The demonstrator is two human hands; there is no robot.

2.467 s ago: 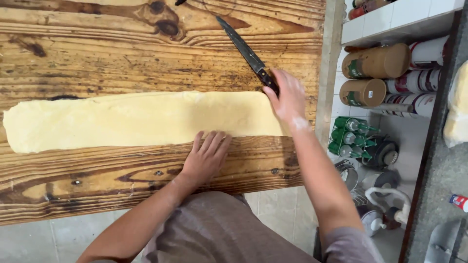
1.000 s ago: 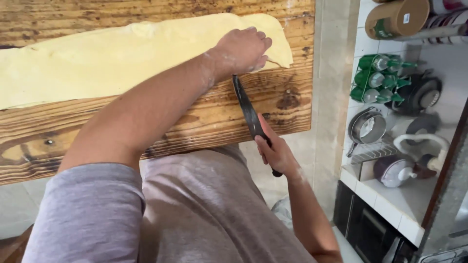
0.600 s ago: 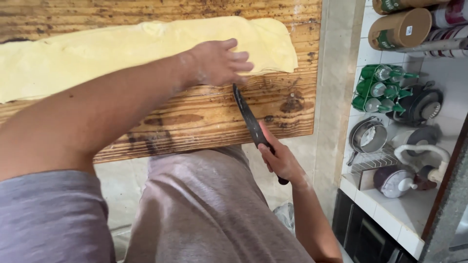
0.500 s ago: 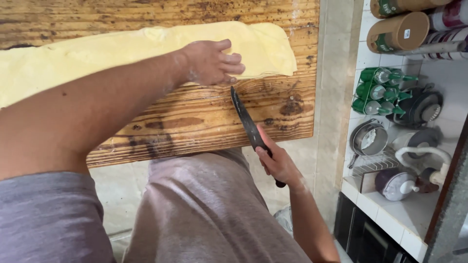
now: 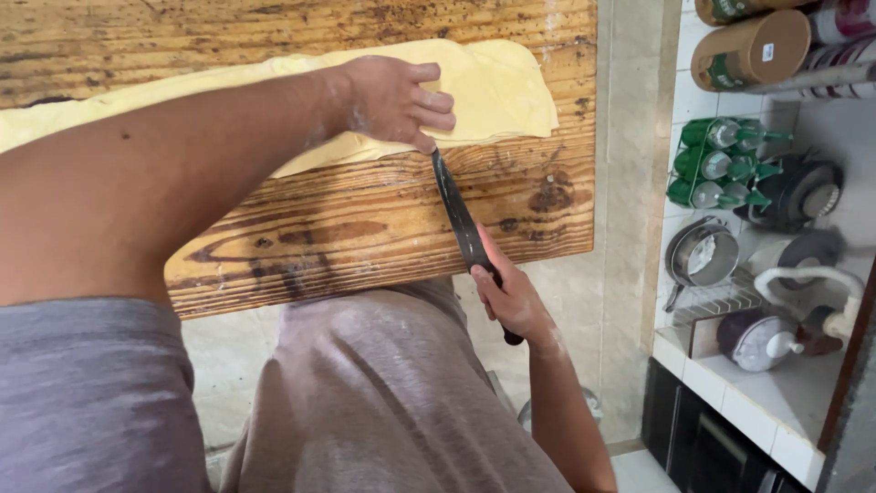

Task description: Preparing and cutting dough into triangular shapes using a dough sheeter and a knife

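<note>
A long sheet of pale yellow dough (image 5: 497, 87) lies across a wooden board (image 5: 383, 219). My left hand (image 5: 397, 96) rests flat on the dough near its right end, fingers pointing right. My right hand (image 5: 511, 297) grips the black handle of a long dark knife (image 5: 456, 215) at the board's near edge. The blade lies over the wood and its tip reaches the dough's near edge just below my left fingers.
To the right of the board runs a white tiled shelf (image 5: 757, 402) with green bottles (image 5: 716, 164), brown cylindrical containers (image 5: 748, 46), a metal sieve (image 5: 698, 256) and small appliances. Pale floor tiles show below the board's near edge.
The knife was beyond the dough at first; now my right hand holds it on the near side with its tip at the dough's edge. My left hand moved onto the dough's right end.
</note>
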